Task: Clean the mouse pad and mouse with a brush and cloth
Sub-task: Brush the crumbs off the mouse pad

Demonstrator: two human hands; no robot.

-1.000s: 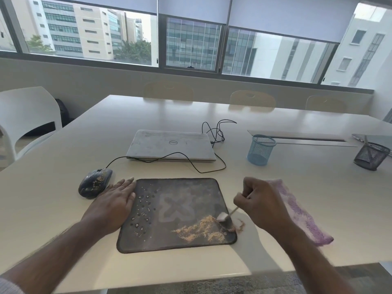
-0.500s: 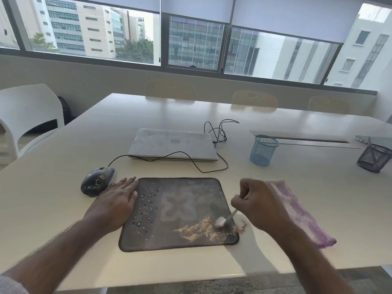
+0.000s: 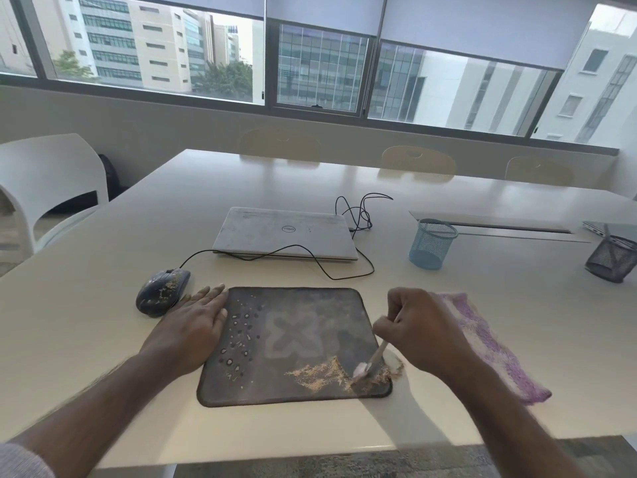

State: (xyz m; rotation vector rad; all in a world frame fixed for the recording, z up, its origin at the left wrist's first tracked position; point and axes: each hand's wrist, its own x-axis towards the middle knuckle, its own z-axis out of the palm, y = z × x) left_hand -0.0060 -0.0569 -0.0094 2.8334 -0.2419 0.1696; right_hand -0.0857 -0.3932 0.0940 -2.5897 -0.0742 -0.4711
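Note:
A dark mouse pad point(image 3: 303, 315) lies on the white table, with tan crumbs point(image 3: 327, 372) near its front right corner and small specks along its left side. My right hand point(image 3: 418, 327) grips a small brush point(image 3: 374, 358), whose bristles touch the crumbs at the pad's right edge. My left hand point(image 3: 193, 326) rests flat on the pad's left edge, fingers straight. A dark wired mouse point(image 3: 162, 292) dusted with crumbs sits just left of that hand. A purple cloth point(image 3: 489, 343) lies to the right of the pad, partly behind my right hand.
A shut laptop point(image 3: 286, 232) lies behind the pad, with a black cable point(image 3: 358, 212) looping across it. A blue mesh cup point(image 3: 432, 243) and a black mesh cup point(image 3: 612, 258) stand at the right. White chair point(image 3: 44, 188) at the left; table's front edge is close.
The brush tip has stayed among the crumbs at the pad's front right corner, shifting slightly. My left hand has kept its place on the pad's left edge.

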